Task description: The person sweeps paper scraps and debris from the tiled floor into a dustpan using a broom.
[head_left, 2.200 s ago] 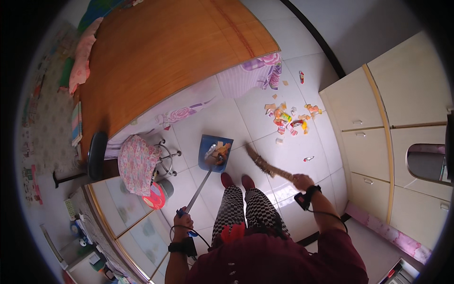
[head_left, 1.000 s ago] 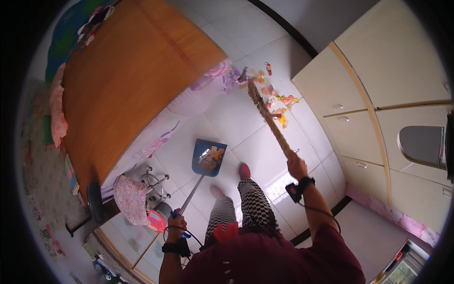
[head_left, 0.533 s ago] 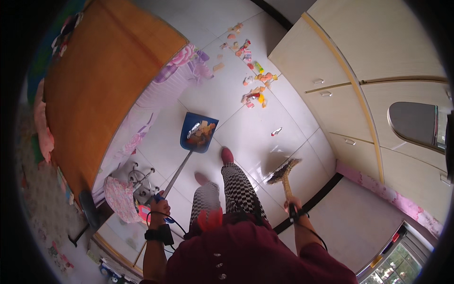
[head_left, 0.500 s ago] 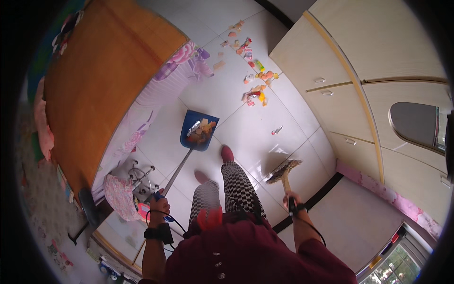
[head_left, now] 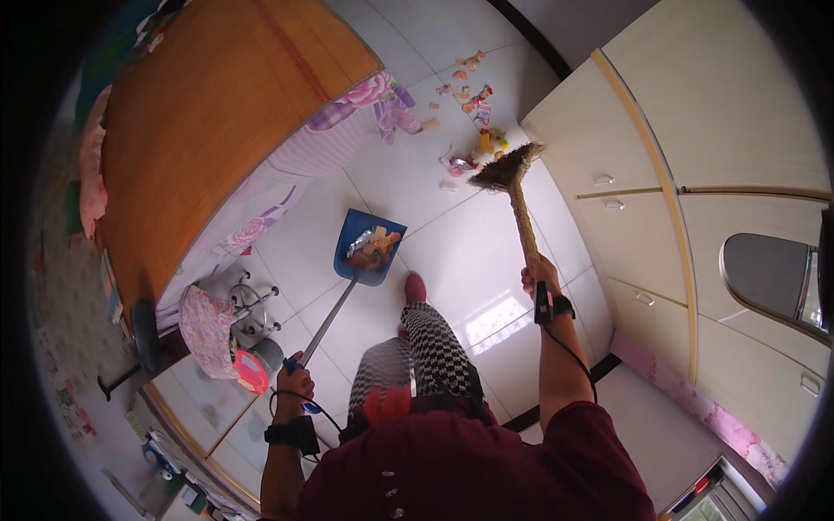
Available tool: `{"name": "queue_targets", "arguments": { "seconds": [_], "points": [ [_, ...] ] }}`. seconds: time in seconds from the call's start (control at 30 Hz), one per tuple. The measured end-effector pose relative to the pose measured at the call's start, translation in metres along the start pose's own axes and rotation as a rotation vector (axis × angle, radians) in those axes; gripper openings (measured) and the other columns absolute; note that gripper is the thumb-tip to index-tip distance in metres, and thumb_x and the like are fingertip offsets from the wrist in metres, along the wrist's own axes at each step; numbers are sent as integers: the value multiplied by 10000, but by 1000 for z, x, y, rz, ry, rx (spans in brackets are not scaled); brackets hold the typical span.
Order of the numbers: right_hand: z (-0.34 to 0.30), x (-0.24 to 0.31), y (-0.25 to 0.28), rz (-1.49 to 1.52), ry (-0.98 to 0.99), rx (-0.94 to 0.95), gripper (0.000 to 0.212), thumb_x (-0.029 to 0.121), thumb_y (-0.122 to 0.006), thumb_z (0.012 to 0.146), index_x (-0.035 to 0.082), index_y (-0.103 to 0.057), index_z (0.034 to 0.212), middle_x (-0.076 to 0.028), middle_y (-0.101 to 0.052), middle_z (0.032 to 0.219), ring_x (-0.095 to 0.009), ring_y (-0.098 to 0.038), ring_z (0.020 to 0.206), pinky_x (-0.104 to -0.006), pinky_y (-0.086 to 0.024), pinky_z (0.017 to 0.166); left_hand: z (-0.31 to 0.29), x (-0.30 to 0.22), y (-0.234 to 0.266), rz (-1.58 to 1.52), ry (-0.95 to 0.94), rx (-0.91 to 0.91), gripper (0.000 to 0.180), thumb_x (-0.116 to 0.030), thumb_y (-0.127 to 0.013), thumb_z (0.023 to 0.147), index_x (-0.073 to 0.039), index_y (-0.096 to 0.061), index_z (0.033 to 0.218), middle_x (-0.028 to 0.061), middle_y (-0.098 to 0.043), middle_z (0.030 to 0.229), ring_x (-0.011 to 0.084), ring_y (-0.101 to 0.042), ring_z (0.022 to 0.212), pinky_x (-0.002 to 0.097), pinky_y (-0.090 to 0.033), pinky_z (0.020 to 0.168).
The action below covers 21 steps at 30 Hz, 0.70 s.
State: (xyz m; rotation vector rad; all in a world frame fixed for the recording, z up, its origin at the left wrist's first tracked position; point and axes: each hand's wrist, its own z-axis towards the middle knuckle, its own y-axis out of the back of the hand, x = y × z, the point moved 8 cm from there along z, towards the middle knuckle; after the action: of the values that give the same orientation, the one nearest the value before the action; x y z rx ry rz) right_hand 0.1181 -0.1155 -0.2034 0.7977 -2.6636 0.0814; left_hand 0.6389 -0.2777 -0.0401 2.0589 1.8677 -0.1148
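My left hand (head_left: 295, 379) is wrapped round the handle of a long-handled blue dustpan (head_left: 345, 233), whose pan rests on the tiles ahead of my feet. Wrappers and paper-like scraps (head_left: 375, 249) lie inside the pan. In my right hand (head_left: 542, 274) is the stick of a straw broom (head_left: 518, 205), held out ahead on the right. The broom's bristles reach the near side of a scattered line of litter (head_left: 493, 141), partly hiding some of it. More small scraps (head_left: 470, 60) trail away toward the far wall.
A bed (head_left: 234, 95) with an orange-brown top and a floral skirt stands on the left. Pale cabinets (head_left: 625, 165) run along the right. A wheeled stool (head_left: 208, 328) with a floral cover and a red round thing (head_left: 252, 373) are at the near left.
My right arm has stretched forward, carrying the broom from beside my feet to the litter. Pieces near the broom have shifted. The dustpan has stayed almost in place.
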Motion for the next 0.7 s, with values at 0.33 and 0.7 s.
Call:
{"name": "queue_targets", "arguments": {
  "seconds": [0.33,0.7],
  "points": [
    [-10,-112,156,-230,-174,-121,129,150,-482,770,70,-420,690,-28,-403,514,-112,-367,341,-228,-316,279,12,117,14,-556,101,154,519,-4,-427,741,-198,-364,1219,-28,-292,457,96,-311,315,228,-213,268],
    [97,24,147,-516,-152,15,143,143,-502,778,57,-431,688,-49,-428,508,-127,-420,366,-235,-342,299,-43,154,-61,-407,24,-134,483,-52,-448,750,-195,-374,1206,-41,-272,460,82,-281,324,218,-211,284]
  ]
}}
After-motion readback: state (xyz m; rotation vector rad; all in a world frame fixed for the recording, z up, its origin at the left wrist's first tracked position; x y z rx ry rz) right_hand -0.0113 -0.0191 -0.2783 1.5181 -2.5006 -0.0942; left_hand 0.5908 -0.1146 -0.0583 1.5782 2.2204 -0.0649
